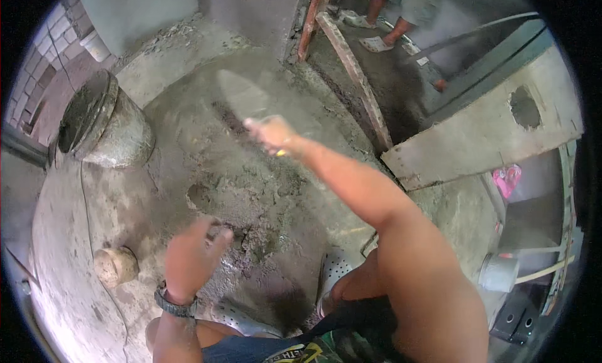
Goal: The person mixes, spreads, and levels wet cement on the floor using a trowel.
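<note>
My right hand (273, 134) is stretched forward over the floor, closed round the handle of a trowel. The trowel's pale, pointed blade (243, 92) is smeared by motion above wet grey mortar (251, 175) spread on the floor. Closer to my body, my left hand (193, 256) hovers at the near edge of a lumpy heap of mortar (260, 240). Its thumb and fingers are apart and nothing shows between them. A dark watch sits on that wrist.
Left stands a mortar-caked bucket (128, 134), tilted, with a small round container (116, 266) nearer me. A thin cord runs along the left floor. On the right are a board with a hole (489, 121) and a white pail (498, 272). Another person's feet (376, 43) stand beyond a wooden frame.
</note>
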Demonstrator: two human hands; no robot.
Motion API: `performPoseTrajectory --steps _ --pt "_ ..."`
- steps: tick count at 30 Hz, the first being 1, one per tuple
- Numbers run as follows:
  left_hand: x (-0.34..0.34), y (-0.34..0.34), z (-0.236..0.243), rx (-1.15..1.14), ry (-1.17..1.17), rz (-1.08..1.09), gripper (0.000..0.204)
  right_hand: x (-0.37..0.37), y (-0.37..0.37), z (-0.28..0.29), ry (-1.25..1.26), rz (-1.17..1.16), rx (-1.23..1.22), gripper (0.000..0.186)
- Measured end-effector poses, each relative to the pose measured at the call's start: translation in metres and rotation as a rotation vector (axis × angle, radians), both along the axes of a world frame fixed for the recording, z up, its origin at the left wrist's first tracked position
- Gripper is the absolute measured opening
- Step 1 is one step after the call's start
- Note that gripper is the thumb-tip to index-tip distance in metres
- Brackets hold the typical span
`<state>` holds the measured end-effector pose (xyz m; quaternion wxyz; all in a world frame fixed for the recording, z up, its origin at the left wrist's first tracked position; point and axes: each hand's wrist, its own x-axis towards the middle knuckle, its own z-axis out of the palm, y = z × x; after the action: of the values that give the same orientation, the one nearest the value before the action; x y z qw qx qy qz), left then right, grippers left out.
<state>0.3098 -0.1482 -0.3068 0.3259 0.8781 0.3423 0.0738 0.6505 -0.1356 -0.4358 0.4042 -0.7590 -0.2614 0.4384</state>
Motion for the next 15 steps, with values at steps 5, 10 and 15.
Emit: performPoseTrajectory --steps 5,10,15 --pt "-0.022 -0.014 -0.002 0.115 0.069 -0.342 0.042 0.123 -0.055 -0.068 -0.238 -0.231 -0.178 0.067" --pt "-0.018 -0.018 -0.006 0.167 -0.017 -0.345 0.044 0.177 -0.116 -0.101 -0.712 -0.192 -0.432 0.080" --pt "-0.018 -0.016 0.007 0.110 0.090 -0.356 0.044 0.170 -0.125 -0.096 -0.676 -0.121 -0.566 0.088"
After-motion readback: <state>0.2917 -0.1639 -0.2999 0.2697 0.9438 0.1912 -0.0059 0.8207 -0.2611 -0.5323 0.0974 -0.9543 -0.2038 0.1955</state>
